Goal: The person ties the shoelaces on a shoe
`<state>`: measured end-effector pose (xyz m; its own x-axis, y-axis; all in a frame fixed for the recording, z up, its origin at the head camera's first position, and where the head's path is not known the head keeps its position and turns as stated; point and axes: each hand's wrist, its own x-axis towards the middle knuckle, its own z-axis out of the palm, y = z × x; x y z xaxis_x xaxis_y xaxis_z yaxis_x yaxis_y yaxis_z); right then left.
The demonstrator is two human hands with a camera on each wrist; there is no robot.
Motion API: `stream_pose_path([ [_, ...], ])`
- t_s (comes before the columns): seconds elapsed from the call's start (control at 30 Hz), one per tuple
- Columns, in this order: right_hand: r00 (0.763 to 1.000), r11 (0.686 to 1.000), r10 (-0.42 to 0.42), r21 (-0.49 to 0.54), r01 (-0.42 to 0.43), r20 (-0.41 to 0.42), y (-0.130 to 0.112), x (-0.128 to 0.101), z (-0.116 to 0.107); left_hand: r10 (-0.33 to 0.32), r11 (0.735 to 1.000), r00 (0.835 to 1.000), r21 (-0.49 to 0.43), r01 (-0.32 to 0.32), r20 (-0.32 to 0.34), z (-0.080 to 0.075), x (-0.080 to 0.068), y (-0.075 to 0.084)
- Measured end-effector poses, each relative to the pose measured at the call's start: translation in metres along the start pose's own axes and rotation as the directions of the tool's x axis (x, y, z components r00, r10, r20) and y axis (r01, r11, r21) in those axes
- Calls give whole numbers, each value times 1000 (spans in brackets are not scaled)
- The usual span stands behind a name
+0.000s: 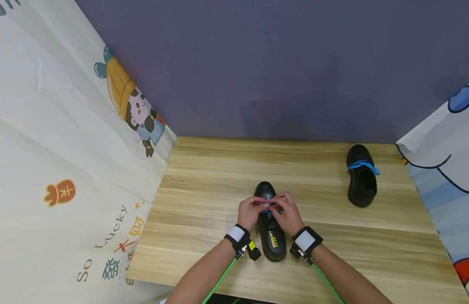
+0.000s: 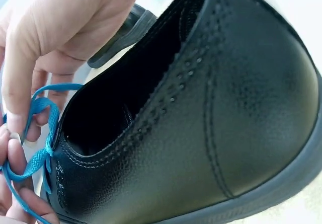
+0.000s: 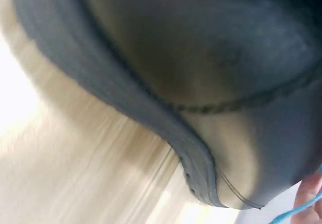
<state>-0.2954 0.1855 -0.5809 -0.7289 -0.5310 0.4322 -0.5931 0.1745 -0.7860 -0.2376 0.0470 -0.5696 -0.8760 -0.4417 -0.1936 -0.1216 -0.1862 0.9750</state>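
Note:
A black leather shoe (image 1: 271,236) lies on the wooden table (image 1: 204,185), toe pointing away from me. My left hand (image 1: 251,211) and right hand (image 1: 287,212) meet over its lacing and both pinch the blue lace (image 1: 267,205). In the left wrist view the shoe (image 2: 201,123) fills the frame. The blue lace (image 2: 35,158) runs from its eyelets into the fingertips of my right hand (image 2: 60,27) and into my left hand's fingers (image 2: 12,166) at the lower left. The right wrist view is blurred, showing the shoe's sole edge (image 3: 151,108) and a bit of lace (image 3: 302,211).
A second black shoe (image 1: 361,185) with a blue lace (image 1: 364,165) stands at the table's far right. Printed cloth hangs at the left (image 1: 59,139) and right (image 1: 447,169), with a purple wall (image 1: 280,63) behind. Green cables (image 1: 219,280) run from both wristbands.

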Motion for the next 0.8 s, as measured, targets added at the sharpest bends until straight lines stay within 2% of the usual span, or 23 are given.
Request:
stream_pose_path([
  [0.1, 1000, 1000, -23, -5, 23, 19, 0, 1, -1, 18, 1000, 1000, 4, -18, -9, 0, -1, 1],
  [0.3, 998, 1000, 13, 6, -13, 69, 0, 2, -6, 2, 998, 1000, 60, 0, -21, -2, -1, 2],
  [0.4, 995, 1000, 19, -8, -18, 97, 0, 3, -8, 1, 997, 1000, 73, -1, 2, -2, -2, 2],
  [0.53, 993, 999, 35, -45, -29, 117, 2, 4, -10, 42, 993, 998, 112, -47, 50, -5, -2, 2],
  [0.63, 993, 995, 36, -101, -25, 109, 1, 5, -11, 94, 975, 993, 194, -107, 75, -7, -1, 2],
  [0.7, 994, 991, 41, -133, -27, 104, 0, 5, -11, 137, 954, 987, 256, -154, 85, -8, -1, 3],
  [0.8, 988, 988, 89, -134, -73, 122, -2, 6, -12, 185, 924, 979, 323, -204, 90, -8, -2, 5],
])
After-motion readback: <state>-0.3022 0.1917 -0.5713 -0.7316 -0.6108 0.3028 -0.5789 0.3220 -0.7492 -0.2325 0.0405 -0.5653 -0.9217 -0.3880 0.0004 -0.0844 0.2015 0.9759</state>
